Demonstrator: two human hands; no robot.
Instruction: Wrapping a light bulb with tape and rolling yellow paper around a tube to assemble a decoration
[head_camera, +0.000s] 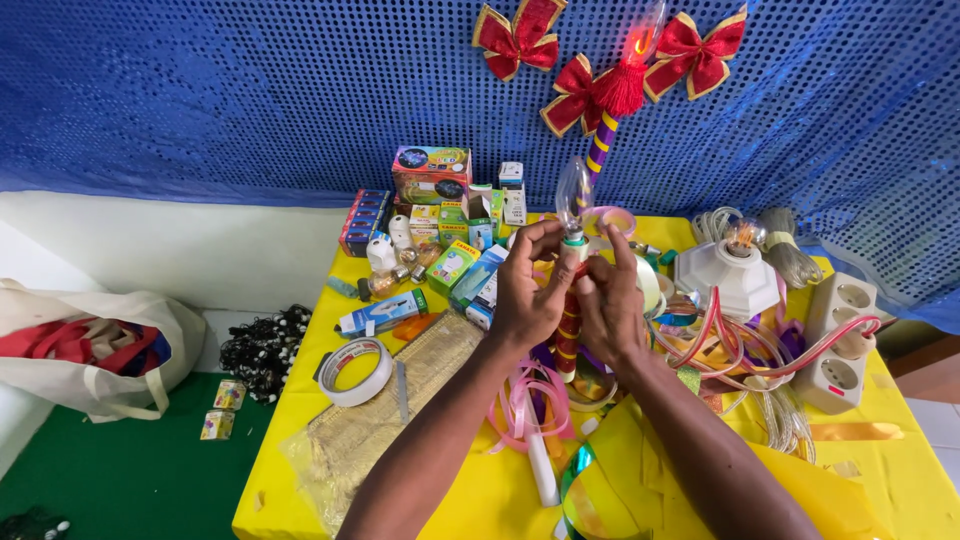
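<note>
The cloth-covered surface (300, 400) is plain bright yellow. Behind it hangs a blue sequinned backdrop (200, 90) with a dotted shimmer. The glossy bows (518, 35) are red edged in gold. The ribbon-wrapped stick (569, 325) is striped red and yellow. The curled ribbon (525, 400) is pale pink, and the floor mat (130, 470) is green.

- Both forearms reach forward, converging at centre.
- Left hand (527, 290): fingers curled, thumb and forefinger pinched upward.
- Right hand (610, 300): fingers raised, pinched close beside left.
</note>
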